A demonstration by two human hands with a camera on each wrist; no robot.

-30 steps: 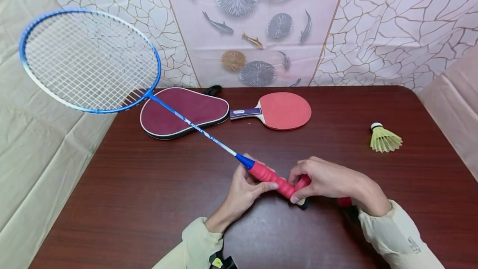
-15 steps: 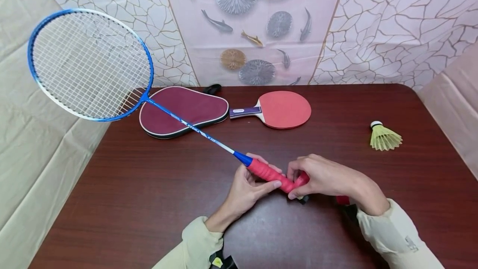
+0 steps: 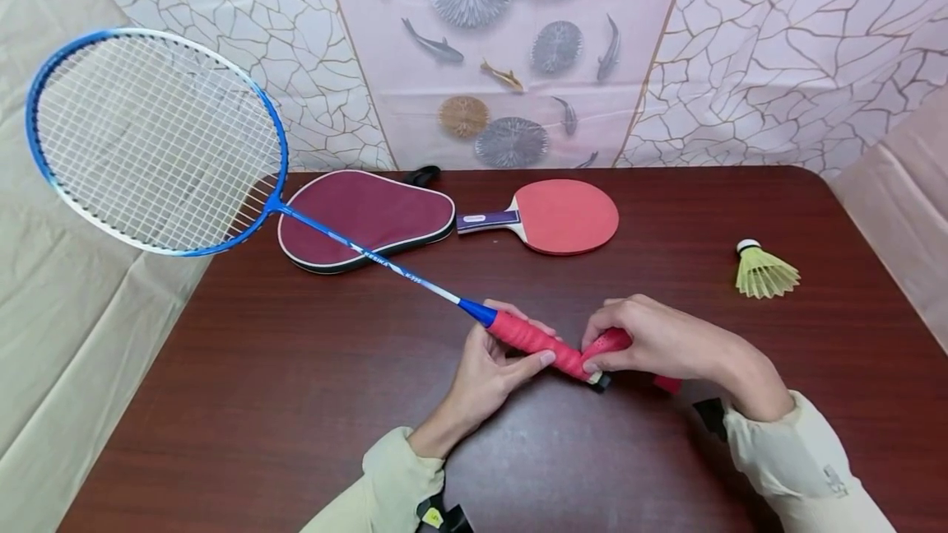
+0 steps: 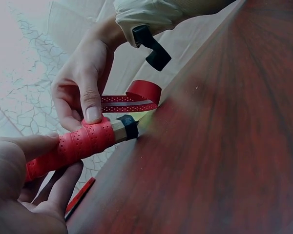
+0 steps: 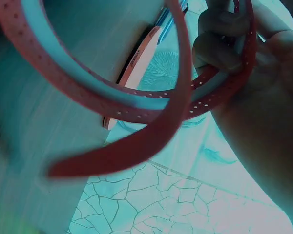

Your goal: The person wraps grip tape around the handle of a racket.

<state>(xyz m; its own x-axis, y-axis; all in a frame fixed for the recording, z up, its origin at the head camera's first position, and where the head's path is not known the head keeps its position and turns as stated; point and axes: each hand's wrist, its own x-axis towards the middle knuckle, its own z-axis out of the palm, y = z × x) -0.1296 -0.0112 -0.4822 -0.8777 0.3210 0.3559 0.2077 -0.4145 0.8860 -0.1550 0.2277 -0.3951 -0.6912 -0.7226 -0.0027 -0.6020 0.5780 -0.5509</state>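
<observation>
While the left hand (image 3: 481, 377) holds the badminton racket (image 3: 355, 248) by its red-wrapped handle (image 3: 527, 337), head (image 3: 157, 142) to the far left, the right hand (image 3: 662, 340) pinches loose red tape (image 4: 145, 91) beside the handle's bare end (image 4: 119, 131), over the near middle of the table (image 3: 296, 401); beyond lie a maroon case (image 3: 370, 208) and a paddle (image 3: 566, 217), a shuttlecock (image 3: 766, 270) far right
</observation>
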